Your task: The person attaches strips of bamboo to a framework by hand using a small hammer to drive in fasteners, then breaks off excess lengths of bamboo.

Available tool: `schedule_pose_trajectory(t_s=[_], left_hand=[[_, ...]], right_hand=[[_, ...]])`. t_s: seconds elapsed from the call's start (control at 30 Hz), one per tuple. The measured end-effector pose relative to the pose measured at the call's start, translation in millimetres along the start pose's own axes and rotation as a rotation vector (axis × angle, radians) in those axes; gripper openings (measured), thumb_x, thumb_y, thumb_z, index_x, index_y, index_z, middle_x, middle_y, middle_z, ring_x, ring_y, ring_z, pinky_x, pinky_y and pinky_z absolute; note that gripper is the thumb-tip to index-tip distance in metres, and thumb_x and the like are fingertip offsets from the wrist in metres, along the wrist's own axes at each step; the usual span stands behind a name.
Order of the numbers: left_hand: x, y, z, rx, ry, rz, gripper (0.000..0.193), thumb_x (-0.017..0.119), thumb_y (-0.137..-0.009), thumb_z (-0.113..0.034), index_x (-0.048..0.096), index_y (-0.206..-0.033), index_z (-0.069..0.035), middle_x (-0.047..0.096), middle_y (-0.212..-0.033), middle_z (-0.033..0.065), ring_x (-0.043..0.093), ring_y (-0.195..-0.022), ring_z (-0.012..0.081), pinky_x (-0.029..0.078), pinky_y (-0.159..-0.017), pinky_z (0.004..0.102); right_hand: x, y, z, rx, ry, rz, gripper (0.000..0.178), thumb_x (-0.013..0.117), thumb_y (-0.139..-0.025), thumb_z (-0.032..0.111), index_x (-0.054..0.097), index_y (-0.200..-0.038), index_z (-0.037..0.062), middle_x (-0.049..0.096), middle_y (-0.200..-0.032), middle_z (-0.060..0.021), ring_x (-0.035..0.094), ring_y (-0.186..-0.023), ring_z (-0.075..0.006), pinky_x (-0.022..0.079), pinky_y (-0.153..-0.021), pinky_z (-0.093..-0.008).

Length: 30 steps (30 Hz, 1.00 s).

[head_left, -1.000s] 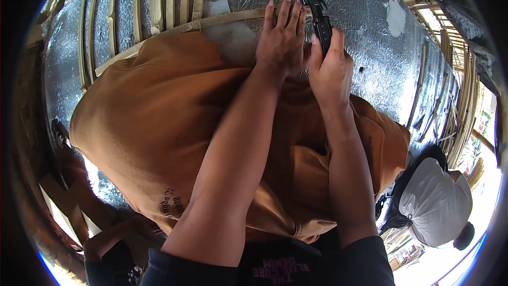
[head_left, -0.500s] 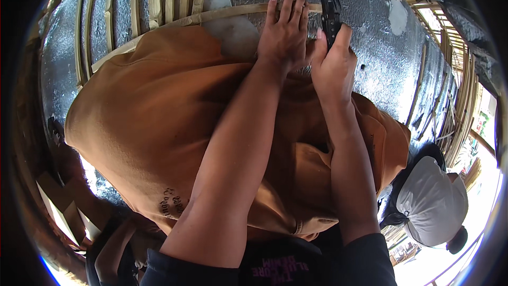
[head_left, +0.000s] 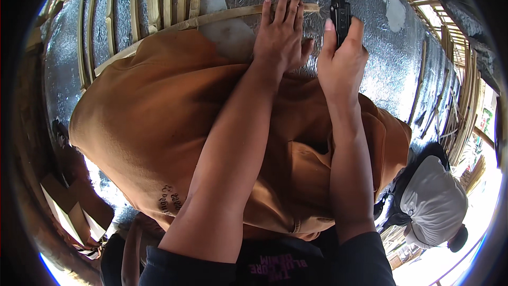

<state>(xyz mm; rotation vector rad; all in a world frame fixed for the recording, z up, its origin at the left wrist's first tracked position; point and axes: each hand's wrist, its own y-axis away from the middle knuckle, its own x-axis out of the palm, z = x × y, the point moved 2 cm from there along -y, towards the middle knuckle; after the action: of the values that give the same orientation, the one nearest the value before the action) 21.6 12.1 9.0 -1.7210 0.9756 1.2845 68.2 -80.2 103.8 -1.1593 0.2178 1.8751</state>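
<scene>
Two hands up: my left hand (head_left: 280,34) lies flat, fingers spread, pinning the bamboo slat (head_left: 211,19) against the foil insulation (head_left: 381,69), while my right hand (head_left: 341,63) has its grip closed round the black hammer (head_left: 338,0), head raised above the slat.

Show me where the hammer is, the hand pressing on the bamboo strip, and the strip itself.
black hammer (head_left: 338,0), head view, on its head.
left hand (head_left: 279,37), head view, on its back.
bamboo strip (head_left: 174,25), head view, on its bare middle.
</scene>
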Motion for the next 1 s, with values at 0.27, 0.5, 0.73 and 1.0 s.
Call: schedule_pose_trajectory(t_s=[0.27, 0.5, 0.73, 1.0], left_hand=[[8.7, 3.1, 3.5, 0.016, -0.044, -0.027, 0.083, 0.053, -0.094, -0.052, 0.034, -0.156, 0.0, 0.031, -0.165, 0.0109, 0.021, -0.155, 0.0298, 0.007, -0.127, 0.0572], [6.3, 3.1, 2.1, 0.033, -0.14, -0.01, 0.072, 0.049, -0.094, -0.042, 0.041, -0.152, -0.001, 0.038, -0.161, 0.0122, 0.026, -0.153, 0.0309, 0.009, -0.127, 0.0574], [6.9, 6.6, 0.1, 0.023, -0.077, -0.019, 0.068, 0.05, -0.093, -0.04, 0.046, -0.149, -0.001, 0.04, -0.159, 0.0115, 0.026, -0.153, 0.0312, 0.011, -0.126, 0.0582], [4.8, 0.2, 2.8, 0.007, -0.015, -0.092, 0.063, 0.047, -0.096, -0.035, 0.045, -0.15, -0.001, 0.04, -0.158, 0.011, 0.027, -0.153, 0.0291, 0.014, -0.126, 0.0564]], right_hand=[[6.3, 9.7, -8.6, -0.051, 0.016, 0.006, 0.028, 0.062, -0.099, 0.015, 0.047, -0.114, -0.0028, 0.067, -0.074, -0.0266, 0.069, -0.069, -0.047, 0.055, -0.054, -0.0518], [14.1, 14.4, -8.5, -0.081, 0.07, 0.074, 0.03, 0.061, -0.099, 0.018, 0.046, -0.116, 0.0001, 0.07, -0.08, -0.0271, 0.07, -0.071, -0.0467, 0.057, -0.057, -0.0539], [24.4, 19.9, -19.1, 0.069, 0.196, 0.288, 0.027, 0.061, -0.099, 0.017, 0.047, -0.114, -0.0017, 0.068, -0.076, -0.0283, 0.069, -0.071, -0.0479, 0.055, -0.055, -0.0537], [15.2, 12.4, -6.2, -0.039, 0.037, 0.045, 0.031, 0.063, -0.098, 0.016, 0.044, -0.114, -0.0036, 0.066, -0.07, -0.029, 0.068, -0.066, -0.0481, 0.054, -0.051, -0.0537]])
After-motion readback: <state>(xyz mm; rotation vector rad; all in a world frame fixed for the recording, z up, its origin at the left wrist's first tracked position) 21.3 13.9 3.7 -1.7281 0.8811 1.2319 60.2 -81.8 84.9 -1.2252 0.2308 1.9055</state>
